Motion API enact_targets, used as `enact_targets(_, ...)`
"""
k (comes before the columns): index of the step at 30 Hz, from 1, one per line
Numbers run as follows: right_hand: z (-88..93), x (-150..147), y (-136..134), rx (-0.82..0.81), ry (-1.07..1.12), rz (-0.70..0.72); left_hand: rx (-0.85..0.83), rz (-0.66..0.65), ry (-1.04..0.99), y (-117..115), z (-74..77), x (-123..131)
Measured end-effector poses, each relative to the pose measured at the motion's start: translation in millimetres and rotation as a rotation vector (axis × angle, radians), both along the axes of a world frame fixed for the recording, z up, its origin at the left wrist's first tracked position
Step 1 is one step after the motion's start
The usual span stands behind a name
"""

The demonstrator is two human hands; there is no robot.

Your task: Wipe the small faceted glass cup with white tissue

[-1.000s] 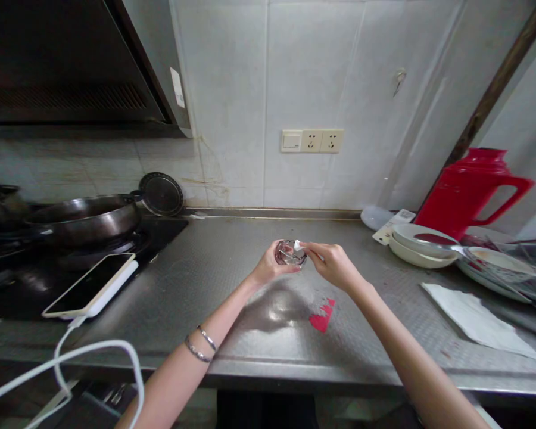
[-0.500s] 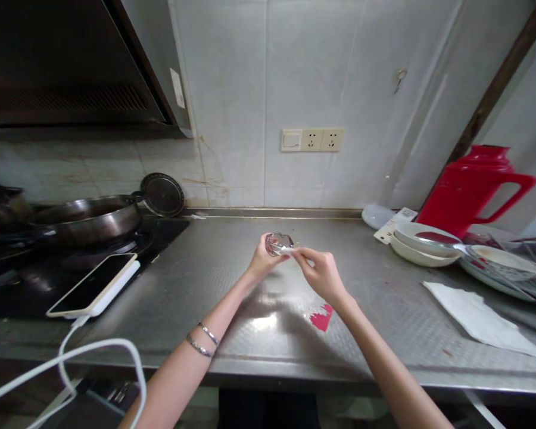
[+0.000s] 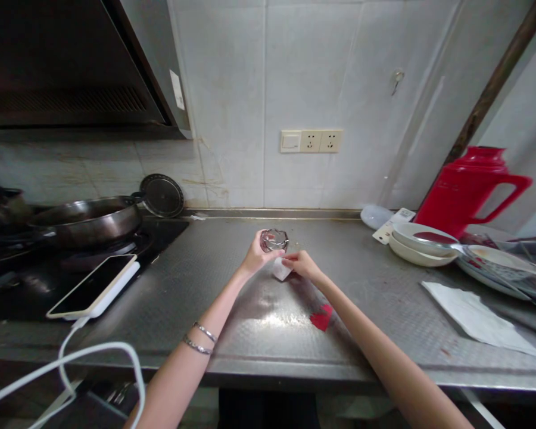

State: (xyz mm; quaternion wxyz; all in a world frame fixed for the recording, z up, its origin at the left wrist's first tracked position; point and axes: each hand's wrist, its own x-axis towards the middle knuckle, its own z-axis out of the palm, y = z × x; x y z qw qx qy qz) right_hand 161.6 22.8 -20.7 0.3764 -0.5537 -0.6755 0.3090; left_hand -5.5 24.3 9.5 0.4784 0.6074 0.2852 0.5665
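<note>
My left hand is closed around a small clear glass, which it keeps just above the steel counter. Just below and to the right of the glass, my right hand pinches a small white piece of tissue. The two hands almost touch. Two thin bracelets circle my left wrist. A red scrap lies on the counter under my right forearm.
A phone with a white cable lies at the left by a dark pan on the stove. Stacked white bowls, plates, a red jug and a white paper sheet fill the right side.
Both hands have shifted left and farther back on the counter. My right hand has drawn the white tissue away from the glass rim and down below it.
</note>
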Motion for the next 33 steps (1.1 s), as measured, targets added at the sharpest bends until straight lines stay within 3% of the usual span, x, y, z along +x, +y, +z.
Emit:
enact_targets(5,-0.3,1.0,1.7,0.037,-0.091,-0.031,-0.009,-0.016,-0.005,-1.6,1.7,-0.6)
enact_targets(9,19.9,21.7,0.9,0.073,-0.08,-0.045,-0.03,-0.038,-0.009,-1.5,2.7,-1.7)
enact_targets(11,34.4,34.0,-3.1,0.085,-0.033,0.038,-0.042,-0.068,-0.015,-1.7,2.3,-1.5)
enact_targets(14,54.3,46.4,-12.0,0.06,0.111,0.282,-0.062,-0.118,-0.017,-2.5,0.5,-0.4)
enact_targets(18,69.4,44.8,-22.1,0.042,0.074,0.32,-0.075,-0.169,0.009,-3.3,-4.0,1.9)
enact_targets(33,70.1,37.6,-23.7,0.064,0.063,0.346,-0.062,-0.276,0.032,2.8,-21.5,11.2)
